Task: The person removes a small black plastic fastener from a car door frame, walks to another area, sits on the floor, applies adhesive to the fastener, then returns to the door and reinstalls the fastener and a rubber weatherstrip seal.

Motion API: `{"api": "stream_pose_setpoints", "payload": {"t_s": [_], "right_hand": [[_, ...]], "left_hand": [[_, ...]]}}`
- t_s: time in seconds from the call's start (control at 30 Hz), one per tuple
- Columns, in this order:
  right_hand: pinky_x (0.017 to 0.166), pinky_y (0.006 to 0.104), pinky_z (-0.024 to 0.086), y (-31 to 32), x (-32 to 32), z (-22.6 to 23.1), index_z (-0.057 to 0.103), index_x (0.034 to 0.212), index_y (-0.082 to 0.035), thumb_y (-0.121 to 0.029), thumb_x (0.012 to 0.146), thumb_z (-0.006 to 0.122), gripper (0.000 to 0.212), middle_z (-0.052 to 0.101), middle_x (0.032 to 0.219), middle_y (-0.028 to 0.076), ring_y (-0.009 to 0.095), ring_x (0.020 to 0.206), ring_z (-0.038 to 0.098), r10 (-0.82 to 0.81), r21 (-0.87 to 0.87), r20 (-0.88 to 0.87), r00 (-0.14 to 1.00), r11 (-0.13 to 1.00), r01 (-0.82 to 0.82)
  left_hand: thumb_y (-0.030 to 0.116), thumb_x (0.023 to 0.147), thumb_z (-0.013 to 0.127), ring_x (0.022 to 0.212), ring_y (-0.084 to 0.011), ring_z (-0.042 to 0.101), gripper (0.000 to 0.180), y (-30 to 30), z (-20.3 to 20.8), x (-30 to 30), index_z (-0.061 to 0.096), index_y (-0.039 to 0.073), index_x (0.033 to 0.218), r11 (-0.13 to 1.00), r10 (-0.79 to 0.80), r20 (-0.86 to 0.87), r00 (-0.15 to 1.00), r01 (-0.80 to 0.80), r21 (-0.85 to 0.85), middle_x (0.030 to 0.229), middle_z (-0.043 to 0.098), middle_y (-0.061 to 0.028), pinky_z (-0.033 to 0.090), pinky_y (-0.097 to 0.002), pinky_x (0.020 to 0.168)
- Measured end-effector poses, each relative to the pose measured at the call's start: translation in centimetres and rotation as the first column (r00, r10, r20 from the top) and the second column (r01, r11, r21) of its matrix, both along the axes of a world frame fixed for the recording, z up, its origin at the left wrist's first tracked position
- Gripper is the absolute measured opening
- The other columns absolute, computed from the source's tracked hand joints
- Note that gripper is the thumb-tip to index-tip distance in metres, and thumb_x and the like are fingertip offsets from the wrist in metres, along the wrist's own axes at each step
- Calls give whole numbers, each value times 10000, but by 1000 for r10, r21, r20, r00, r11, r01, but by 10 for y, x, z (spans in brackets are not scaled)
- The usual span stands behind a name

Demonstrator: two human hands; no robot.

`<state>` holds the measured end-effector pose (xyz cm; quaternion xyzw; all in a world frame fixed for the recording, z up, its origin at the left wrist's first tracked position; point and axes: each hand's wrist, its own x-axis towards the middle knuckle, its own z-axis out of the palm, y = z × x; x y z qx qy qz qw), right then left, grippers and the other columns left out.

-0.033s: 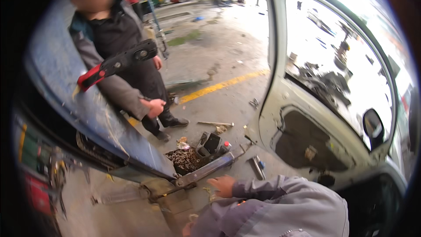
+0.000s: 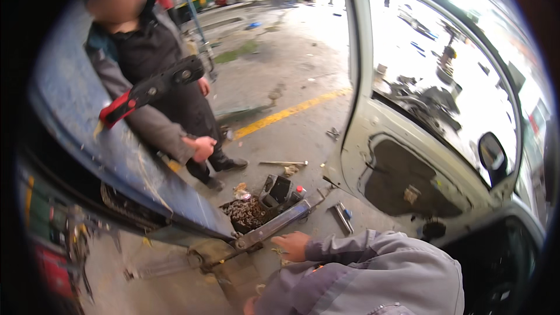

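Reaching left from a grey sleeve, my right hand [image 2: 294, 246] has its fingers stretched out, with nothing clearly held. It is beside the near end of a long metal arm [image 2: 274, 227] low at the foot of a blue post [image 2: 157, 181]. Small yellowish scraps lie just below its fingers; I cannot tell whether it touches them. My left hand [image 2: 249, 305] barely shows at the lower edge past my other sleeve, its fingers hidden. Behind the metal arm stands a bin of chain [image 2: 246, 213], alongside a black box [image 2: 276, 189] and a red-capped bottle [image 2: 300, 190].
An open pale vehicle door [image 2: 361, 99] with a side mirror [image 2: 493, 154] fills the right. At the left, another person [image 2: 157, 41] stands behind the post, partly covered by a black and red bracket [image 2: 154, 89]. A metal tool [image 2: 343, 219] and a long bar [image 2: 283, 163] lie on the floor.
The whole view has shifted slightly, so the post, person and door sit a little further left. My right hand keeps nearly the same pose.
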<state>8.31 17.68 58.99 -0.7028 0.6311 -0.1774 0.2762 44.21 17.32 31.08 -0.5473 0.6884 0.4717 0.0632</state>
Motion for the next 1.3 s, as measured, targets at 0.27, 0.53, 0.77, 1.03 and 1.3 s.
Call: {"api": "stream_pose_setpoints", "payload": {"t_s": [0.27, 0.53, 0.77, 1.03, 1.3], "right_hand": [[769, 487, 515, -8, 27, 34, 482, 1274, -56, -250, 768, 659, 571, 652, 949, 212, 393, 898, 643, -219, -7, -54, 974, 976, 219], [888, 449, 496, 29, -59, 38, 515, 1292, -11, -302, 814, 652, 576, 621, 1143, 248, 396, 1039, 611, -453, 152, -296, 841, 847, 510], [872, 455, 493, 58, -33, 24, 522, 1247, -11, -312, 826, 650, 533, 645, 1096, 247, 397, 1020, 622, -464, 306, -288, 837, 784, 540], [910, 444, 493, 80, -82, 73, 343, 1422, -26, -418, 786, 712, 834, 632, 1117, 249, 385, 1050, 616, -688, 127, -338, 642, 642, 756], [1038, 415, 433, 121, -355, 323, 140, 1537, -80, -359, 915, 540, 791, 524, 1372, 200, 326, 1239, 541, -850, -284, -501, -166, -20, 959]], "left_hand": [[450, 837, 654, 829, -308, 674, 377, -106, 9, 49, 699, 124, 1021, 1000, -5, 158, 987, 9, -28, 904, 702, -148, 530, -407, 737], [438, 837, 663, 864, -291, 678, 390, -89, 0, 87, 699, 107, 1039, 1000, 0, 83, 997, 1, -13, 932, 708, -139, 529, -385, 769], [428, 837, 671, 895, -276, 680, 402, -97, -14, 78, 700, 92, 1055, 999, -27, -53, 998, 29, 38, 956, 713, -131, 529, -367, 797], [375, 859, 658, 829, -207, 660, 319, -136, -44, 80, 708, 74, 952, 978, -198, 57, 979, 201, -61, 887, 709, -82, 518, -337, 767], [291, 899, 633, 766, -179, 628, 243, -164, 17, 42, 676, 53, 915, 968, -211, 71, 975, 218, -120, 860, 686, -84, 506, -324, 729]]}}
